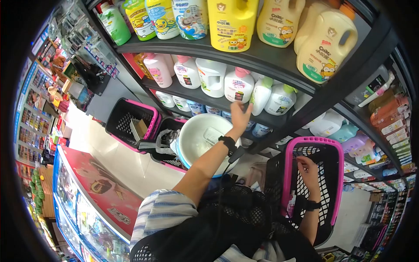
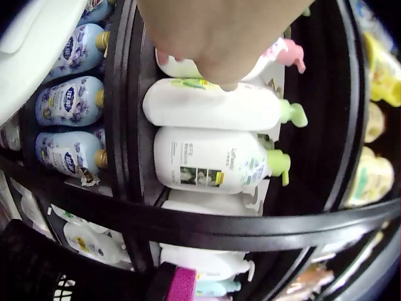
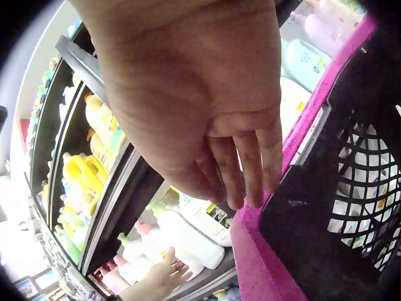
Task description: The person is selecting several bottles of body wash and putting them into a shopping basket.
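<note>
My left hand (image 1: 241, 118) reaches to the middle shelf, fingers spread in front of a white pink-capped bottle (image 1: 238, 86). A slim white bottle with a green pump (image 1: 261, 97) stands right beside it. In the left wrist view the hand overlaps that green-pump bottle (image 2: 207, 105), and a wider white bottle with a green pump (image 2: 210, 160) stands alongside. My right hand (image 1: 309, 172) hangs over a black shopping basket with a pink rim (image 1: 288, 174). Its fingers are loosely bent near the rim in the right wrist view, with nothing visible in them.
A white basin (image 1: 196, 135) sits on a black basket at the shelf's foot, with another pink-rimmed basket (image 1: 131, 102) to its left. Large detergent jugs (image 1: 231, 26) line the upper shelf. A dark shelf post (image 1: 318, 100) divides the racks. A glass counter (image 1: 83, 214) stands at the left.
</note>
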Demonstrator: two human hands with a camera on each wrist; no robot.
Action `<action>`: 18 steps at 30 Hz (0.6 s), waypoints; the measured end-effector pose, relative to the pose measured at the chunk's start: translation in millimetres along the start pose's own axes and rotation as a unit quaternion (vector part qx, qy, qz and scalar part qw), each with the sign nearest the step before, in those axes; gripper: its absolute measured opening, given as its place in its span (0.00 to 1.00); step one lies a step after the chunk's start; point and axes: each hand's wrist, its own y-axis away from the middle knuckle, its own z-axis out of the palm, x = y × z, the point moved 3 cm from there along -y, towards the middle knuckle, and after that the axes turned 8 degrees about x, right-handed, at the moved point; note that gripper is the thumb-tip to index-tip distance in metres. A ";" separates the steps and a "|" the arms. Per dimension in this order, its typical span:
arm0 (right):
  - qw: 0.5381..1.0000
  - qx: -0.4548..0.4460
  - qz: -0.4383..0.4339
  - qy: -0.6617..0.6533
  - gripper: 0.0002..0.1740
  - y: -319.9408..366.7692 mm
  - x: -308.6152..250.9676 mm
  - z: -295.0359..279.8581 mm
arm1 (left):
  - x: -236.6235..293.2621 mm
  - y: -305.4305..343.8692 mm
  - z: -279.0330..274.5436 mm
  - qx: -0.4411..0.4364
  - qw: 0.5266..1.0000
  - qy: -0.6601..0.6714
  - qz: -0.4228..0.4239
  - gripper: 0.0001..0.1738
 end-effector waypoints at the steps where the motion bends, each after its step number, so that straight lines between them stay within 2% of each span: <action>1: 1.000 0.006 0.026 -0.004 0.12 2.5 2.8 -3.2 | 9.8 6.1 5.8 -0.031 0.998 0.056 0.011 0.22; 2: 0.999 0.010 0.052 -0.006 0.12 4.8 5.0 -6.3 | 18.7 11.6 9.7 -0.061 0.992 0.112 0.021 0.18; 3: 0.998 0.009 0.054 -0.007 0.12 6.8 8.8 -7.0 | 24.4 11.6 10.4 -0.062 0.992 0.110 0.020 0.18; 5: 0.998 0.025 0.048 -0.037 0.12 9.5 18.1 -7.2 | 35.9 4.9 16.8 -0.117 0.990 0.076 0.004 0.18; 14: 0.996 0.004 0.069 -0.056 0.11 24.2 37.5 2.3 | 50.7 2.7 32.2 -0.142 0.988 0.066 0.010 0.20; 18: 0.995 -0.004 0.074 -0.063 0.12 25.7 43.1 7.5 | 51.3 3.8 44.1 -0.118 0.991 0.051 0.039 0.21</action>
